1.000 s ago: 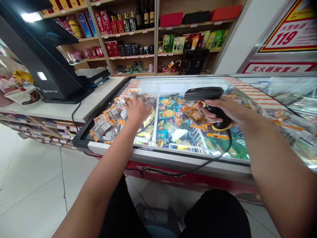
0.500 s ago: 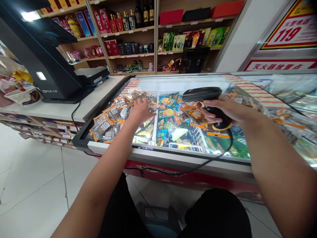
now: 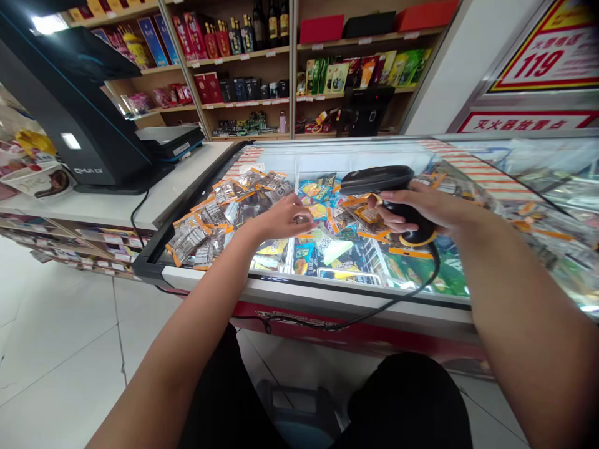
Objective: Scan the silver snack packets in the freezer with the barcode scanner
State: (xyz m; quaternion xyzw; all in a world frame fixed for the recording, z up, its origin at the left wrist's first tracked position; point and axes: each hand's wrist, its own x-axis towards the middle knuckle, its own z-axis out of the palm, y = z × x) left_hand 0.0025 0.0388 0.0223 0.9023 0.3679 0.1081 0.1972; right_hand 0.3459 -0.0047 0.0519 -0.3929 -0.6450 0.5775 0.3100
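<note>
My right hand [image 3: 421, 209] is wrapped around the grip of a black barcode scanner [image 3: 377, 179], held above the glass-topped freezer with its head to the left. A black cord [image 3: 412, 293] runs down from its handle. My left hand [image 3: 285, 218] hovers over the middle of the freezer top, fingers curved and the thumb apart. I see nothing in its grasp, though its palm side is hidden. To its left lie heaped small snack packets [image 3: 191, 234] with orange edges and printed labels. More orange-edged packets [image 3: 367, 215] lie near the scanner.
Blue and yellow bags [image 3: 304, 255] show through the glass of the freezer [image 3: 224, 277]. At left a counter [image 3: 121, 209] carries a black checkout terminal [image 3: 93, 137] and a white bowl [image 3: 35, 181]. Shelves [image 3: 238, 56] with bottles and boxes stand behind.
My left hand has lifted from the packet pile and moved right and slightly nearer me, its fingers more curled. My right hand and the barcode scanner have barely moved.
</note>
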